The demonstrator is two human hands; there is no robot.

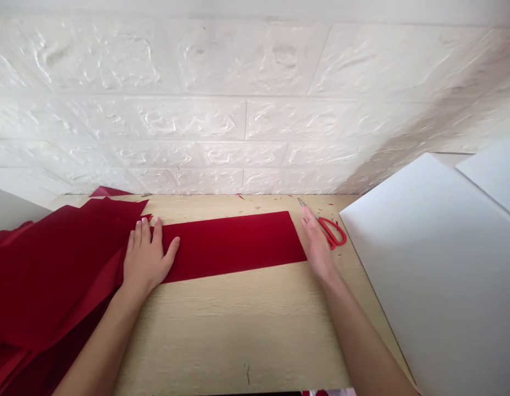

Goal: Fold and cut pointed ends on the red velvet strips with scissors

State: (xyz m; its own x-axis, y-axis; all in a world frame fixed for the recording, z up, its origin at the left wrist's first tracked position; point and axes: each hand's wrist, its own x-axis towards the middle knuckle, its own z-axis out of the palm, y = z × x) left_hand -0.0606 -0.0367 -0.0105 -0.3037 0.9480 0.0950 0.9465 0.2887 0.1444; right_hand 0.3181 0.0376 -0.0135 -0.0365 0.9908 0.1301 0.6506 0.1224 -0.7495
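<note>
A strip of dark red cloth (234,245) lies flat on the wooden tabletop. My left hand (147,256) is spread flat over the strip's left end, palm down, with the thumb apart. At the right end, my right hand (318,245) stands on edge beside the strip, its fingers stretched out. Red-handled scissors (339,234) lie just past that hand, which hides their middle; only the blade tip and part of the handles show. To the left of my left hand is a heap of red cloth (44,264) in loose folds.
A white brick-patterned wall (213,118) rises behind the tabletop (238,330). On the right, a large white panel (440,264) bounds the work surface. Small red scraps (240,196) and threads are scattered along the back. Another white surface (11,206) edges the left side.
</note>
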